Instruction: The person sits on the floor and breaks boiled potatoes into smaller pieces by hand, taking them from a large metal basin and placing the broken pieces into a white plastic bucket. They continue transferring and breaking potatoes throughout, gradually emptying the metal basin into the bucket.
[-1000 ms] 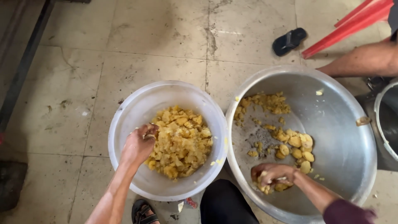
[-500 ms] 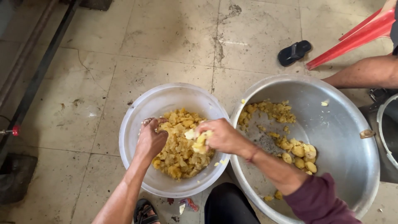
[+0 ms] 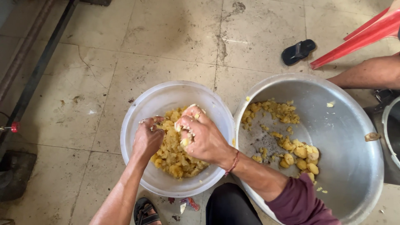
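A translucent white plastic bowl [image 3: 166,98] on the floor holds a heap of crumbled yellow boiled potato [image 3: 177,160]. My left hand [image 3: 146,139] presses into the left side of the heap with its fingers curled in the mash. Over the middle of the bowl, my right hand [image 3: 202,137] squeezes a lump of potato, and bits squeeze out between its fingers. To the right stands a large metal basin [image 3: 354,166] with whole peeled potato pieces [image 3: 301,156] and scattered crumbs inside.
Another person's bare arm [image 3: 366,73] rests past the basin's far rim. A black sandal [image 3: 298,51] and a red plastic bar [image 3: 358,35] lie at the upper right. A second metal pot [image 3: 391,133] is at the right edge. My sandalled foot [image 3: 146,210] is below the bowl.
My right hand left the metal basin, carried potato over to the plastic bowl and now crushes it there. My left hand stayed in the bowl's mash.
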